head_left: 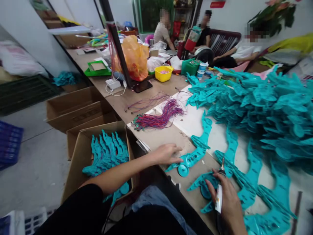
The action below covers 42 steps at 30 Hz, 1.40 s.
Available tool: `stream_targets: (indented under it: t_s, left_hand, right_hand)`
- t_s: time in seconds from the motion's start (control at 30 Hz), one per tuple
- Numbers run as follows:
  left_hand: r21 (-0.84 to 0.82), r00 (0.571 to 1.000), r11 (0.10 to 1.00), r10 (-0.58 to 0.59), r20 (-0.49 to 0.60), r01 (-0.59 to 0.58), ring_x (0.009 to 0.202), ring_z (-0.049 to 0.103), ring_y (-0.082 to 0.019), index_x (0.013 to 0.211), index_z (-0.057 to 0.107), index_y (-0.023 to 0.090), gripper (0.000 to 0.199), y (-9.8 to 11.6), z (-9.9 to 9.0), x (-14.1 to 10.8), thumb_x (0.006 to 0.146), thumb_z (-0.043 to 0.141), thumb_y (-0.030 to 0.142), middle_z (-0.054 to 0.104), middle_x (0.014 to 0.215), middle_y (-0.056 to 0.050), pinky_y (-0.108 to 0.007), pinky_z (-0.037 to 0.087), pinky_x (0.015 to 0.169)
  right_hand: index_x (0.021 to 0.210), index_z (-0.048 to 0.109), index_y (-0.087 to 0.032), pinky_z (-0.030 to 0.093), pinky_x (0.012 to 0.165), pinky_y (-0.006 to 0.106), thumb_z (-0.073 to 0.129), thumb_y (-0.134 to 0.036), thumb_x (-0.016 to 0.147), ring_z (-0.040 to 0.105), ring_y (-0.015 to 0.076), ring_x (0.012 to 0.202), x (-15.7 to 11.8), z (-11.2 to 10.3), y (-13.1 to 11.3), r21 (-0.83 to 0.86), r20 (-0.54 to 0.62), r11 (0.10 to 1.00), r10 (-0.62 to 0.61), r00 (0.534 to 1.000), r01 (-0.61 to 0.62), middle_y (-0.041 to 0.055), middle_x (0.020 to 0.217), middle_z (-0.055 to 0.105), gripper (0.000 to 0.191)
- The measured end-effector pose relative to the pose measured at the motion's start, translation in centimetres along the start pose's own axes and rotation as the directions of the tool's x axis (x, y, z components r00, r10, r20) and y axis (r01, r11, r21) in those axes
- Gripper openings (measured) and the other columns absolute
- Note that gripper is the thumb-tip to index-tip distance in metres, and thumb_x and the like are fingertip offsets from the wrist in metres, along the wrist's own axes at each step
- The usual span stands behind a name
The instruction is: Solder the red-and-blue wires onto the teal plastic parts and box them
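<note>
My left hand (167, 154) reaches over the table edge with its fingers apart, at the lower end of a teal plastic part (195, 155); whether a fingertip touches it I cannot tell. In my right hand (230, 200) is a soldering iron (219, 195) with a white handle, its metal tip pointing up and away from me. Under and beside that hand lie several more teal parts (253, 169) in a row, curved, with a round disc at one end. A bundle of red and purple wires (163, 116) with small green ends lies beyond my left hand.
A large heap of teal parts (264, 104) covers the table's right side. At my left, an open cardboard box (73, 173) holds several teal parts. Farther back are a yellow basket (163, 75), an orange bag (135, 57) and a phone (141, 86). Three people sit beyond.
</note>
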State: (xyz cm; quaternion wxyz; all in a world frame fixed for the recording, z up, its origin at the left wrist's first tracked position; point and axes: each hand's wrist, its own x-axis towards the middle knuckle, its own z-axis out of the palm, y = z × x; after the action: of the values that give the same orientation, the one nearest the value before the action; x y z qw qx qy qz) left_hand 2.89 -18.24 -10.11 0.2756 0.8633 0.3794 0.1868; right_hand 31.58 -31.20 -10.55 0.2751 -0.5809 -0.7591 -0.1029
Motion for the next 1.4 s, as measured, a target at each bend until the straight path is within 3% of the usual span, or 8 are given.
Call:
stream_targets:
  t_s: [0.1, 0.2, 0.27, 0.47, 0.83, 0.97, 1.2, 1.4]
  left_hand:
    - [0.010, 0.909, 0.993, -0.104, -0.403, 0.118, 0.106, 0.065, -0.023, 0.111, 0.072, 0.015, 0.027, -5.7, -5.5, 0.4, 0.093, 0.059, 0.030, 0.070, 0.111, -0.013, -0.033, 0.048, 0.098]
    - [-0.002, 0.600, 0.822, -0.417, -0.683, 0.569, 0.116, 0.060, -0.026, 0.110, 0.071, 0.010, 0.027, -12.8, -12.9, 0.8, 0.093, 0.050, 0.017, 0.067, 0.118, -0.016, -0.037, 0.044, 0.104]
    - [-0.016, 0.515, 0.697, -0.545, -0.661, 0.717, 0.123, 0.056, -0.029, 0.115, 0.069, 0.008, 0.032, -16.7, -16.8, 0.8, 0.091, 0.049, 0.015, 0.065, 0.125, -0.019, -0.040, 0.039, 0.108]
    - [-0.034, 0.623, 0.686, -0.679, -0.387, 0.726, 0.097, 0.068, -0.028, 0.068, 0.071, 0.018, 0.008, -20.8, -18.5, 1.3, 0.066, 0.078, 0.021, 0.074, 0.083, -0.009, -0.029, 0.049, 0.084]
    - [-0.534, 0.598, 0.546, -0.796, -0.092, 0.645, 0.047, 0.047, -0.011, 0.070, 0.058, 0.016, 0.017, -18.7, -20.8, 4.3, 0.084, 0.067, 0.016, 0.052, 0.052, 0.001, -0.025, 0.043, 0.057]
    - [-0.683, 0.650, 0.521, -0.755, -0.089, 0.512, 0.045, 0.035, -0.009, 0.074, 0.058, 0.016, 0.018, -16.4, -23.5, 7.0, 0.092, 0.061, 0.017, 0.040, 0.046, 0.006, -0.023, 0.035, 0.053]
    - [-0.797, 0.753, 0.604, -0.527, -0.394, 0.007, 0.068, 0.051, -0.004, 0.086, 0.046, 0.019, 0.023, -9.3, -29.4, 14.7, 0.108, 0.037, 0.017, 0.058, 0.068, 0.006, -0.018, 0.044, 0.072]
    - [-0.722, 0.793, 0.690, -0.461, -0.397, 0.040, 0.053, 0.023, 0.000, 0.082, 0.044, 0.011, 0.028, -1.4, -31.1, 16.6, 0.107, 0.031, 0.011, 0.030, 0.057, 0.010, -0.016, 0.023, 0.064]
  right_hand:
    - [0.112, 0.057, -0.021, 0.059, 0.083, 0.039, 0.049, -0.056, 0.096, 0.073, 0.0267, 0.100, -0.4, 0.6, 0.0, 0.004, -0.027, 0.994, 0.109, 0.994, -0.109, 0.0100, 0.115, 0.074, 0.039]
    - [0.113, 0.058, -0.021, 0.060, 0.081, 0.038, 0.049, -0.061, 0.095, 0.073, 0.0278, 0.101, -0.8, 0.6, 0.1, 0.010, -0.029, 0.980, 0.198, 0.980, -0.198, 0.0101, 0.117, 0.073, 0.045]
    - [0.113, 0.059, -0.020, 0.059, 0.083, 0.039, 0.048, -0.061, 0.095, 0.073, 0.0282, 0.103, -1.1, 0.6, 0.2, 0.018, -0.025, 0.977, 0.213, 0.977, -0.213, 0.0105, 0.118, 0.073, 0.046]
    - [0.114, 0.060, -0.020, 0.059, 0.086, 0.038, 0.052, -0.063, 0.093, 0.073, 0.0274, 0.102, -1.4, 1.0, 1.0, 0.012, -0.057, 0.991, 0.135, 0.989, -0.134, 0.0104, 0.116, 0.074, 0.048]
    - [0.110, 0.060, -0.020, 0.058, 0.086, 0.035, 0.054, -0.053, 0.096, 0.073, 0.0242, 0.100, -0.7, 0.7, 0.3, 0.008, -0.085, 0.995, 0.104, 0.991, -0.104, 0.0083, 0.112, 0.075, 0.035]
    - [0.109, 0.059, -0.021, 0.058, 0.087, 0.036, 0.056, -0.049, 0.096, 0.073, 0.0240, 0.100, -0.6, 0.6, -0.1, 0.002, -0.103, 0.996, 0.093, 0.990, -0.093, 0.0080, 0.112, 0.075, 0.031]
    - [0.108, 0.059, -0.022, 0.060, 0.091, 0.039, 0.058, -0.041, 0.095, 0.072, 0.0243, 0.103, -1.1, 0.6, -0.2, 0.028, -0.078, 0.993, 0.113, 0.991, -0.111, 0.0086, 0.114, 0.074, 0.023]
    - [0.108, 0.059, -0.023, 0.060, 0.092, 0.043, 0.058, -0.041, 0.094, 0.071, 0.0252, 0.106, -1.3, 0.4, -0.7, 0.130, -0.031, 0.972, 0.201, 0.979, -0.196, 0.0096, 0.115, 0.073, 0.023]
